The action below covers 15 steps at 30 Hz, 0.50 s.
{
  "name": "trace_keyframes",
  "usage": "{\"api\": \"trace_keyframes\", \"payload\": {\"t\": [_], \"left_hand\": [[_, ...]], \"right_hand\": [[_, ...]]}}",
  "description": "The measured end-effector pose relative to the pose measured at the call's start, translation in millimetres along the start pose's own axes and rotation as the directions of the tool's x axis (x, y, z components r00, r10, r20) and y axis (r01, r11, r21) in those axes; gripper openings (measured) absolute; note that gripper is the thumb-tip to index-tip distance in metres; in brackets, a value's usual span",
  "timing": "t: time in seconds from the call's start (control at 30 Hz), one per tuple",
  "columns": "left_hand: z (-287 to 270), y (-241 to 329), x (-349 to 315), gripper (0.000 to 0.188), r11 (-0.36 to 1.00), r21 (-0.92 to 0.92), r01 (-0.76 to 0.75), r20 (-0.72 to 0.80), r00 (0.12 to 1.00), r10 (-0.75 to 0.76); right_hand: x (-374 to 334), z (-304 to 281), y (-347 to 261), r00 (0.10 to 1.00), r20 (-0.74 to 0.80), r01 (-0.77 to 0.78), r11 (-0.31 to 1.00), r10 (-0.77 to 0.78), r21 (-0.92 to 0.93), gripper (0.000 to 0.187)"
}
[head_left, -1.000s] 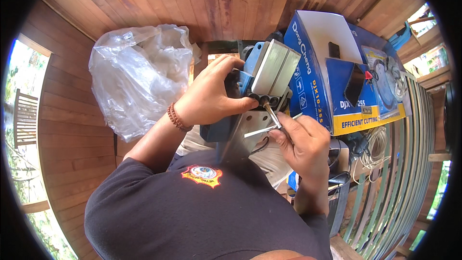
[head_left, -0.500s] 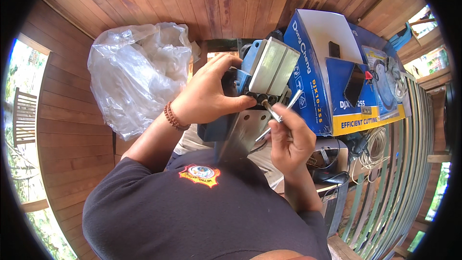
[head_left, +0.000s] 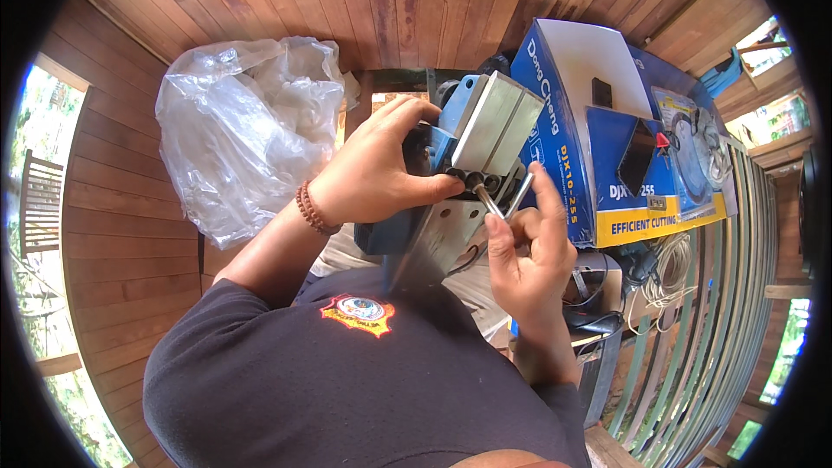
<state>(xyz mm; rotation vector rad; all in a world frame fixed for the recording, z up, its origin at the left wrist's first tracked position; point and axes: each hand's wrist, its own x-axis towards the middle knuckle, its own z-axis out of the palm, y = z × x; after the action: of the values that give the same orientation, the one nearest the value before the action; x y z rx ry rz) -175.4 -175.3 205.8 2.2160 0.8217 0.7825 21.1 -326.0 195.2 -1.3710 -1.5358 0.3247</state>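
Observation:
A blue electric planer [head_left: 496,126] lies upturned in front of me, its grooved metal sole plate facing up. My left hand [head_left: 368,160] is closed around its side, with the thumb resting by the dark cutter drum [head_left: 475,180] between the two sole plates. My right hand [head_left: 530,260] grips a shiny metal T-handle wrench [head_left: 490,203]. The wrench's shaft points into the cutter drum; its tip is hidden there. The index finger is raised along the crossbar, and the thumb presses near its middle.
Crumpled clear plastic sheeting [head_left: 247,139] lies to the left. A large blue, white and yellow box [head_left: 563,130] stands at the right with a dark flat piece [head_left: 640,156] on it. Below it are coiled pale cable [head_left: 672,282] and another tool case. Wooden plank walls surround me.
The wrench has turned, its crossbar now lying at a different angle. My right index finger has stretched up along it. The left hand keeps its hold on the planer.

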Motion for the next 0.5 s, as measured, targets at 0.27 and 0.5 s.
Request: {"api": "trace_keyframes", "payload": {"t": [0.27,0.5], "left_hand": [[-4,2,-2,0.071,0.994,-0.057,0.088,0.06,0.995,-0.085],[0,-1,-2,0.073,0.999,-0.029,0.037,0.018,0.999,-0.036]], "right_hand": [[4,-15,4,0.986,0.086,0.136,0.989,-0.14,0.059,0.052],[10,-32,-7,0.967,0.135,0.253,0.882,-0.216,-0.399,0.038]]}}
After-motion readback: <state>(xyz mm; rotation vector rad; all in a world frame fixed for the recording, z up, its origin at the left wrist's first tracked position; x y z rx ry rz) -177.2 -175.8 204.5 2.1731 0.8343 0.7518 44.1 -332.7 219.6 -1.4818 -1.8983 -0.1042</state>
